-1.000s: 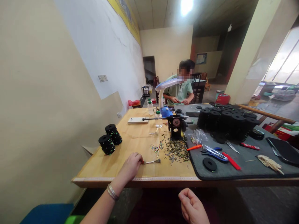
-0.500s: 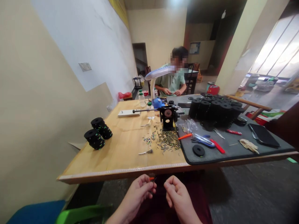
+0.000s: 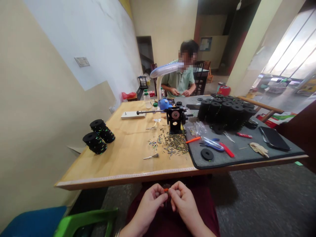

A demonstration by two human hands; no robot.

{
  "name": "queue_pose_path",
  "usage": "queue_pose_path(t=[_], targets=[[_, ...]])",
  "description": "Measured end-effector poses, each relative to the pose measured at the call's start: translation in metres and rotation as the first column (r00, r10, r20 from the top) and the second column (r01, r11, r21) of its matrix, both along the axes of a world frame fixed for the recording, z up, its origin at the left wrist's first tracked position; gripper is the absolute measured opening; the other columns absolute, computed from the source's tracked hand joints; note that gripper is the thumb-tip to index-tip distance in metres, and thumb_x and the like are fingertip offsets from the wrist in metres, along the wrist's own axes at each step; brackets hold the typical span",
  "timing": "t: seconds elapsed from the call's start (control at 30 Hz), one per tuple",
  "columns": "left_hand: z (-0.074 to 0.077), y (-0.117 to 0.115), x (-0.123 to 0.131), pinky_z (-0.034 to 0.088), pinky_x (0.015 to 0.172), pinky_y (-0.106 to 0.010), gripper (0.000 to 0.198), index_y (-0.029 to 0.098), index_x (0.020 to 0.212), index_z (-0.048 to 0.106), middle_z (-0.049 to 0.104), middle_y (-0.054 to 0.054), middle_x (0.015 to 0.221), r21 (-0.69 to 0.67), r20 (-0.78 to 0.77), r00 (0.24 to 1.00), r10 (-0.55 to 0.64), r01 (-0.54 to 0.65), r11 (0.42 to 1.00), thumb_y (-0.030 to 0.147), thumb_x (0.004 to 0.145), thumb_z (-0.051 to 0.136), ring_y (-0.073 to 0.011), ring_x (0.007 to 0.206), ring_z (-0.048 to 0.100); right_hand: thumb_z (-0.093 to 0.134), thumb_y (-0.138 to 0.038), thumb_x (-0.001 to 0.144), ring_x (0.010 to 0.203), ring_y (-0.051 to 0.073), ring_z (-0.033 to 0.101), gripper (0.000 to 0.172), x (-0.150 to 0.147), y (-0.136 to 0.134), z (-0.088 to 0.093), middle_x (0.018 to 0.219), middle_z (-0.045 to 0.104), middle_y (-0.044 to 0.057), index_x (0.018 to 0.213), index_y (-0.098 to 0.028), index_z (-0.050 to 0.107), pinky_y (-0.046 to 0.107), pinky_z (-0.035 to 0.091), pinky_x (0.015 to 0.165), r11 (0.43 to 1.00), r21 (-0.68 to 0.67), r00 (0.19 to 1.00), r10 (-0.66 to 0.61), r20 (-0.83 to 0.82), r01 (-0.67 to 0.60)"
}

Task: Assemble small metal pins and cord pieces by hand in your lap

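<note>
Above my lap, just short of the table edge, both of my hands come together. My left hand (image 3: 153, 203) is closed, thumb and fingers pinching a small orange piece (image 3: 166, 190). At that piece's right end, the fingertips of my right hand (image 3: 181, 200) are also pinched together. A small dark part shows behind the fingers, too hidden to name. On the table ahead lies a heap of small dark-and-gold striped pieces (image 3: 175, 143), beside tiny coloured beads (image 3: 155, 143). A loose brush-like tool (image 3: 151, 156) lies nearer the edge.
A black winding device (image 3: 175, 120) with a long rod stands behind the heap. Black foam spools (image 3: 95, 143) are at left, more spools (image 3: 225, 112) on the grey mat (image 3: 232, 158). Blue-handled pliers (image 3: 212, 144) lie there. A co-worker (image 3: 181, 80) sits beyond the lamp (image 3: 165, 69).
My hands have moved together; my right fingers now meet the orange piece held in my left hand. The camera view has shifted slightly, moving the table up and left.
</note>
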State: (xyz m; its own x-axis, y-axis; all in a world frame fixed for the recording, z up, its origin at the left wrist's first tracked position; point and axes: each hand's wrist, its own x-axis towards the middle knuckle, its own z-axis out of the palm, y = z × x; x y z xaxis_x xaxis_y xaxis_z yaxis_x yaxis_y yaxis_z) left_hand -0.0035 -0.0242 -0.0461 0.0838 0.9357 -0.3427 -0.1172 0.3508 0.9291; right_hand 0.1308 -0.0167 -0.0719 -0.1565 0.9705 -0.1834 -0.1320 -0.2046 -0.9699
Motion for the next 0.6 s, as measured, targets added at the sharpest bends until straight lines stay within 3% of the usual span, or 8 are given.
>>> queue_pose_path(t=[0.6], targets=[[-0.0096,-0.0006,0.0036,0.042,0.052,-0.021,0.028,0.018,0.067,0.048,0.055,0.005,0.060,0.053,0.034,0.999,-0.026,0.024,0.998,0.032,0.069,0.072,-0.0106,0.054,0.054,0.059,-0.055,0.077,0.035,0.006,0.035,0.039,0.0008,-0.0004,-0.0009,0.039,0.044,-0.010,0.069,-0.019,0.047,0.019,0.025,0.040,0.999,0.050,0.996,0.004,0.085,-0.008]])
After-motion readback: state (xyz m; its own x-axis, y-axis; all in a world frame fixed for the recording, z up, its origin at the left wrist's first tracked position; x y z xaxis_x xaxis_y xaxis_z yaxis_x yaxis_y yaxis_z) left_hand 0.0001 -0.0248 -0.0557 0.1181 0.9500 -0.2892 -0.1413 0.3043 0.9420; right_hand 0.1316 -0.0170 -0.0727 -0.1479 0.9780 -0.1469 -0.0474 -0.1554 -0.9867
